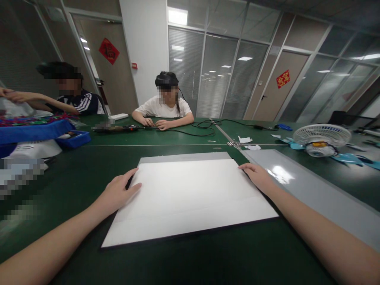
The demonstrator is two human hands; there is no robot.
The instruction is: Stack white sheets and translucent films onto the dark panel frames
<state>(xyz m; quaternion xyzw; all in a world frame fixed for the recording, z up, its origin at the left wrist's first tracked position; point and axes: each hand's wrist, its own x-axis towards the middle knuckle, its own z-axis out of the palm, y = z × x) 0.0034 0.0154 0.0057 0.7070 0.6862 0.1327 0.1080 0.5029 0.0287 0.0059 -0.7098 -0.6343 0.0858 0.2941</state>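
In front of me is a large white sheet of paper (190,194), with a grey strip (185,157) showing along its far edge. A dark shadow runs under its near edge. My left hand (123,190) holds the sheet's left side, thumb on top and index finger along the edge. On the opposite side, my right hand (257,176) has its fingers closed at the far right edge; its thumb is mostly hidden. To the right, a glossy grey sheet (303,178) lies flat on the green table (192,265), partly behind my right forearm.
A person (166,99) with forearms on the table sits opposite; another person (74,95) is at the left. Blue trays (74,139) stand at the left. A white fan grille (322,136) with blue parts lies at the right. Black cables (204,126) and paper scraps (252,147) lie beyond.
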